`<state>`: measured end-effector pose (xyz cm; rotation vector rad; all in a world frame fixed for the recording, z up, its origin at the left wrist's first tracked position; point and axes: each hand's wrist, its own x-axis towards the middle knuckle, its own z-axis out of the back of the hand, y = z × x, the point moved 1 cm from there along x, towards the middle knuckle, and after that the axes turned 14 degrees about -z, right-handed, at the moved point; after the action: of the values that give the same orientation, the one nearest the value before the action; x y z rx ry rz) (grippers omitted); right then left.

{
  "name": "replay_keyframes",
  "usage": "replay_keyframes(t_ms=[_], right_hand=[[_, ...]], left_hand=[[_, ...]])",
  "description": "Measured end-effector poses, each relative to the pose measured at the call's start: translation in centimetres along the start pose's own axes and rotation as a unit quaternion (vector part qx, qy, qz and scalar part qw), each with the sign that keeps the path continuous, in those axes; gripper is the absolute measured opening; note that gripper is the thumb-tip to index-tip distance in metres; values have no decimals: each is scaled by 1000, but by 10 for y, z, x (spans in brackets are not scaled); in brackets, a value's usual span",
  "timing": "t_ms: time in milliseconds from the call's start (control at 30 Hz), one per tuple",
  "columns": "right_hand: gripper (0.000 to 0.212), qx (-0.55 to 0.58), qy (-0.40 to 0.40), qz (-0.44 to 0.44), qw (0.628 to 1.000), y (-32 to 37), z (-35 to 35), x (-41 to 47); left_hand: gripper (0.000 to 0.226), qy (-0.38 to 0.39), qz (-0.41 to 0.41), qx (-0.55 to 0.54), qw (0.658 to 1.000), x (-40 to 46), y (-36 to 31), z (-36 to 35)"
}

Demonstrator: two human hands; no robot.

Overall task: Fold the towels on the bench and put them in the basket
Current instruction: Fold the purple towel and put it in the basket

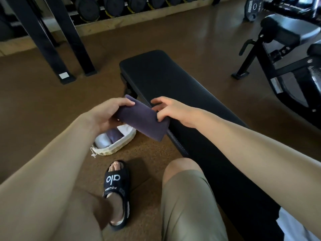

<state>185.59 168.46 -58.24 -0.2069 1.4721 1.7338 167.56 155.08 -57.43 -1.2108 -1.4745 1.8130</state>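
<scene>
A folded dark purple towel (pixel 143 120) hangs in the air just left of the black padded bench (pixel 173 87), above the floor. My left hand (pixel 108 113) grips its left end and my right hand (pixel 171 110) pinches its right edge. Below the towel, a small white woven basket (pixel 112 147) stands on the floor with a white towel and a purple towel folded inside. The bench top in view carries no towels.
My knee in beige shorts and a foot in a black slide sandal (pixel 117 193) are close to the basket. Black rack legs (pixel 57 49) and a dumbbell rack stand behind; another exercise machine (pixel 286 54) is at the right. Brown floor surrounds the bench.
</scene>
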Motion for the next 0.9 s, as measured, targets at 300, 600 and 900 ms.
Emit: replay_keyframes(t_ms=[300, 600, 900], right_hand=[[18, 150, 138, -82, 976, 34, -82, 92], [34, -75, -24, -105, 991, 15, -140, 229], [37, -256, -127, -78, 955, -34, -183, 351]], left_hand=[[1, -80, -42, 2, 996, 46, -3, 91], [42, -192, -68, 257, 945, 169, 104, 142], [29, -157, -82, 342, 923, 276, 219, 171]])
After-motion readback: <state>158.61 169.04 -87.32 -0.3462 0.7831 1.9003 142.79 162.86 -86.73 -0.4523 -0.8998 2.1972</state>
